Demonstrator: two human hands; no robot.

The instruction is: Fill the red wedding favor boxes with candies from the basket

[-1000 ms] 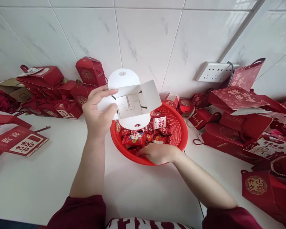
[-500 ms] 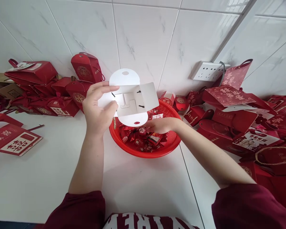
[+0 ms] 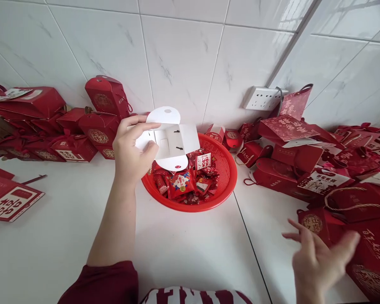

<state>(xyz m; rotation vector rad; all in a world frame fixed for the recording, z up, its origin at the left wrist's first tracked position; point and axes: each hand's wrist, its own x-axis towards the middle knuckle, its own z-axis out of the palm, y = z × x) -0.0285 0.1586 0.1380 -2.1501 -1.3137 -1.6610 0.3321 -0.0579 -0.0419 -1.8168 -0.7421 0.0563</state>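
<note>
My left hand point(image 3: 132, 150) grips the left side of a small gift box point(image 3: 169, 141), thumb inside and fingers along its flap. The box's white inside faces me, its flaps stand spread, and no contents show in it. It hangs over the back left of a red plastic basket point(image 3: 225, 185). Red wrapped sweets lie in the basket, among them a large red packet point(image 3: 181, 184) with a colourful print. Off to the right, my right hand point(image 3: 316, 261) is in the air above the table, fingers spread, with nothing in it. It is slightly blurred.
Red gift boxes point(image 3: 106, 95) are stacked along the tiled wall on the left. More red boxes and bags point(image 3: 288, 166) crowd the right side. A flat red box point(image 3: 9, 196) lies at the left. A white power strip point(image 3: 263, 98) is against the wall.
My right hand has left the basket and moved right and toward me, its fingers now spread. The large printed packet now shows on top of the sweets. My left hand still holds the box.
</note>
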